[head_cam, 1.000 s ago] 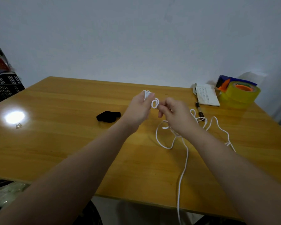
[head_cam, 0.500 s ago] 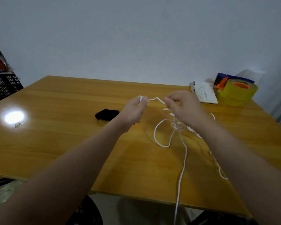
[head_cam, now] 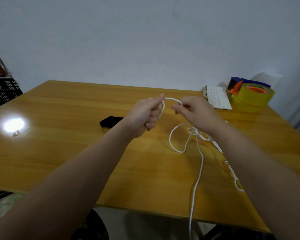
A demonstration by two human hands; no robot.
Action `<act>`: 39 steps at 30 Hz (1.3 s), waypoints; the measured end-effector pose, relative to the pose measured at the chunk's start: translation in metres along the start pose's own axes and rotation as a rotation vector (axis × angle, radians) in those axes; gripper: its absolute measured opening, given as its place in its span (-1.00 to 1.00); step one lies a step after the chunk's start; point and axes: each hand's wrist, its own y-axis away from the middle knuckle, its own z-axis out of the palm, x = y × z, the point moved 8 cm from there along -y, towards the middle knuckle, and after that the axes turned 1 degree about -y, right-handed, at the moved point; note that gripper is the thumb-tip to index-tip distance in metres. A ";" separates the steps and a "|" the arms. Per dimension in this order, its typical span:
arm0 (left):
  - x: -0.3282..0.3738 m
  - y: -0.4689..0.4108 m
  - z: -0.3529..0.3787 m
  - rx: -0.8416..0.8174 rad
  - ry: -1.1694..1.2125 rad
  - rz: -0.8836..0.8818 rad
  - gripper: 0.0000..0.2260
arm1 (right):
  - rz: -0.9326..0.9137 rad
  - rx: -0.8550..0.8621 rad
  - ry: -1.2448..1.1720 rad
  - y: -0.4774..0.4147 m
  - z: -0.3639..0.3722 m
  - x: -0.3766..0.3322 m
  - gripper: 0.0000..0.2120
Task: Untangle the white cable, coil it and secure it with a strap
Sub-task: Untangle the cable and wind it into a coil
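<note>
The white cable [head_cam: 200, 163] lies tangled on the wooden table [head_cam: 76, 153], with one end trailing over the near edge. My left hand [head_cam: 144, 116] is closed on a small coil of it, held above the table. My right hand [head_cam: 196, 111] pinches the cable a short span to the right, and a short stretch of cable bridges the two hands. Below my right wrist sits a loose loop and a knot of strands. A black strap [head_cam: 110, 121] lies on the table just left of my left hand.
A yellow tape roll in a blue and orange dispenser [head_cam: 251, 97] and a small white booklet [head_cam: 217, 99] sit at the back right corner. A small metal clip [head_cam: 16, 133] lies far left. A black crate [head_cam: 2, 94] stands beyond the table's left edge.
My hands have drawn apart, pulling a short length of cable straight between them. The small loop held between them a second ago is gone. More cable has slid toward the near right edge.
</note>
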 end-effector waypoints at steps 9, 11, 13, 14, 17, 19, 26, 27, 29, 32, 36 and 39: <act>0.018 0.009 0.029 -0.271 0.414 -0.086 -0.53 | 0.118 -0.167 0.270 0.007 0.029 0.030 -0.76; 0.017 0.003 0.026 -0.212 0.408 -0.027 -0.50 | 0.123 -0.258 0.282 0.007 0.045 0.028 -0.73; 0.017 0.000 0.023 -0.182 0.371 0.009 -0.48 | 0.117 -0.316 0.245 0.010 0.058 0.024 -0.68; 0.016 -0.001 0.021 -0.170 0.362 0.011 -0.47 | 0.107 -0.320 0.211 0.012 0.061 0.021 -0.65; 0.015 -0.004 0.016 -0.124 0.340 0.001 -0.51 | 0.027 -0.273 0.307 0.018 0.065 0.016 -0.67; 0.018 -0.005 0.012 -0.090 0.351 0.008 -0.58 | 0.030 -0.291 0.368 0.022 0.070 0.025 -0.71; 0.029 -0.008 0.020 -0.093 0.331 0.032 -0.65 | 0.116 -0.181 0.062 0.028 0.065 0.026 -0.65; 0.029 -0.008 0.020 -0.088 0.323 0.033 -0.66 | 0.078 -0.148 0.048 0.027 0.063 0.023 -0.69; 0.030 -0.008 0.019 -0.082 0.298 0.042 -0.66 | 0.046 -0.016 -0.030 0.023 0.053 0.021 -0.75; 0.030 -0.005 0.024 -0.102 0.211 0.068 -0.67 | 0.132 0.051 -0.093 0.014 0.047 0.028 -0.75; 0.025 -0.004 0.050 -0.218 0.151 0.040 -0.67 | 0.147 -0.109 0.029 0.013 0.063 0.022 -0.81; 0.025 -0.012 0.051 -0.203 0.132 0.064 -0.76 | 0.065 -0.183 0.383 0.016 0.072 0.014 -0.64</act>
